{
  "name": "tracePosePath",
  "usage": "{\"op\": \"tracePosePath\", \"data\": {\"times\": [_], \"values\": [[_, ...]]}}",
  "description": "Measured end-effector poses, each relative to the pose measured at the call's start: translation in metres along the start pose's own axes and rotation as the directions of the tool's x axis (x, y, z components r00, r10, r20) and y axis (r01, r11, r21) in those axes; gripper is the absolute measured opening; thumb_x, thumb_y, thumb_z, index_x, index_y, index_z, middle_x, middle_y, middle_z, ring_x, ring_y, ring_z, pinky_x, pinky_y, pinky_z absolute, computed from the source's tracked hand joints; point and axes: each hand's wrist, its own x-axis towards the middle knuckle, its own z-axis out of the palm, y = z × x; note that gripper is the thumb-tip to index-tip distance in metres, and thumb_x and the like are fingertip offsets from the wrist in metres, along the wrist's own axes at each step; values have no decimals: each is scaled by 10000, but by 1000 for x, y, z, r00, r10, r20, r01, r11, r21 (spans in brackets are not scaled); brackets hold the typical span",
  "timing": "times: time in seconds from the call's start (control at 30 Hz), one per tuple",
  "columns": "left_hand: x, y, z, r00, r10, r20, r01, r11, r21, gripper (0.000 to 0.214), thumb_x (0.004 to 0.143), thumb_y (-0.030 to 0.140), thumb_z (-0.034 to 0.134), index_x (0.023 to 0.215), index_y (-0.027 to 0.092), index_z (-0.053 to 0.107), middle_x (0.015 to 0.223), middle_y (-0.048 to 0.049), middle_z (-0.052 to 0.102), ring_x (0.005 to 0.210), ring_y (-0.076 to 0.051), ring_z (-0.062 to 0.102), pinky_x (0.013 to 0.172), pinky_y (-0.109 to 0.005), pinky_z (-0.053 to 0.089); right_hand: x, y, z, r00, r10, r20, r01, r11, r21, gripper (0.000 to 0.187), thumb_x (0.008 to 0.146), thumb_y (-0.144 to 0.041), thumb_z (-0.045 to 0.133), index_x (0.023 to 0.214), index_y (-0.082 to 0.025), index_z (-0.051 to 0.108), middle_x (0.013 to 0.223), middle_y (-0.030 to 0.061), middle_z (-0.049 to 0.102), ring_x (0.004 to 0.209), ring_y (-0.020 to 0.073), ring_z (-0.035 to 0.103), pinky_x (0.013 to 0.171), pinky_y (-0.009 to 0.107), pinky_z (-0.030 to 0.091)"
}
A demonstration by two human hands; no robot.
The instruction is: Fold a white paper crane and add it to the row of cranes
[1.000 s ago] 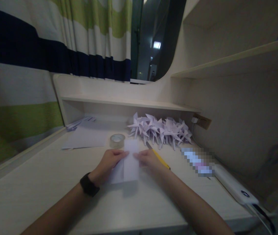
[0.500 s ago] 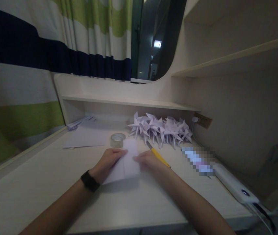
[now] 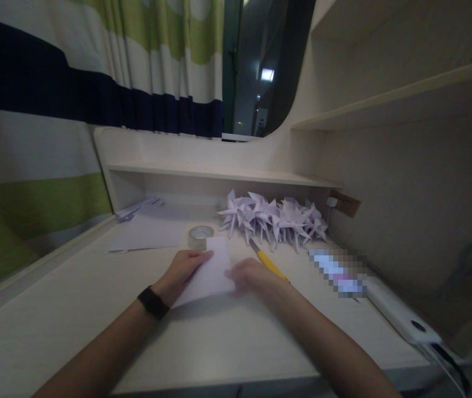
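A white sheet of paper (image 3: 213, 271) lies in front of me on the pale desk (image 3: 73, 309), tilted up a little. My left hand (image 3: 180, 273), with a black band on its wrist, pinches the sheet's left edge. My right hand (image 3: 252, 275) grips the right edge with its fingers curled over the paper. Both hands are closed on the same sheet.
A roll of clear tape (image 3: 200, 236) sits just behind the sheet. A heap of folded white paper pinwheels (image 3: 275, 218) lies at the back. A yellow-handled knife (image 3: 266, 260) lies right of my hands, with a white power bank (image 3: 402, 318) further right. Loose sheets (image 3: 148, 232) lie at back left.
The paper has gone from a narrow folded strip to a wider sheet tilted to the left. Both hands stayed on its edges and shifted slightly.
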Motion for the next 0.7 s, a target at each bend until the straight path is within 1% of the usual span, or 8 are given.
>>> {"op": "tracePosePath", "data": {"times": [0.13, 0.23, 0.37, 0.47, 0.6, 0.7], "values": [[1, -1, -3, 993, -10, 120, 10, 1000, 2, 409, 686, 488, 727, 734, 82, 713, 729, -127, 721, 598, -193, 624, 554, -285, 461, 0, 2, -1, 999, -30, -12, 30, 999, 31, 228, 706, -301, 741, 616, -146, 600, 502, 1, 578, 443, 107, 555, 516, 264, 567], [3, -3, -5, 992, -2, 129, 1, 1000, 9, 401, 662, 470, 749, 744, 79, 715, 732, -126, 720, 602, -194, 626, 558, -284, 461, 1, 3, -2, 1000, -16, -7, 17, 1000, 21, 211, 701, -280, 747, 632, -140, 606, 508, -1, 584, 459, 110, 573, 532, 260, 575], [5, -7, -4, 991, -19, 134, 23, 1000, -22, 412, 653, 474, 746, 744, 75, 701, 739, -133, 713, 598, -202, 625, 552, -294, 464, 2, 2, -2, 999, 33, -15, -33, 999, -8, 189, 680, -179, 742, 591, -127, 583, 464, -24, 555, 441, 104, 579, 538, 247, 578], [7, -9, -3, 994, -30, 108, 31, 1000, -2, 420, 648, 491, 735, 707, 78, 686, 683, -115, 694, 553, -187, 598, 514, -281, 441, 0, 0, -1, 999, 35, -23, -36, 999, -23, 197, 690, -135, 718, 569, -125, 564, 444, -35, 545, 424, 99, 582, 520, 221, 569], [9, -10, -3, 999, -12, 33, 10, 998, 55, 406, 644, 494, 721, 621, 95, 651, 571, -72, 640, 472, -155, 535, 449, -255, 371, -5, -4, 2, 999, 44, 24, -43, 997, -61, 164, 673, -119, 728, 596, -115, 583, 503, -6, 614, 468, 118, 627, 489, 193, 549], [10, -12, -4, 1000, 1, -2, -1, 998, 60, 403, 640, 494, 716, 605, 100, 636, 553, -66, 627, 461, -155, 527, 444, -256, 360, -7, -6, 3, 998, 54, 32, -51, 993, -102, 162, 640, -118, 751, 597, -111, 595, 519, 7, 639, 490, 124, 643, 473, 176, 533]]}}
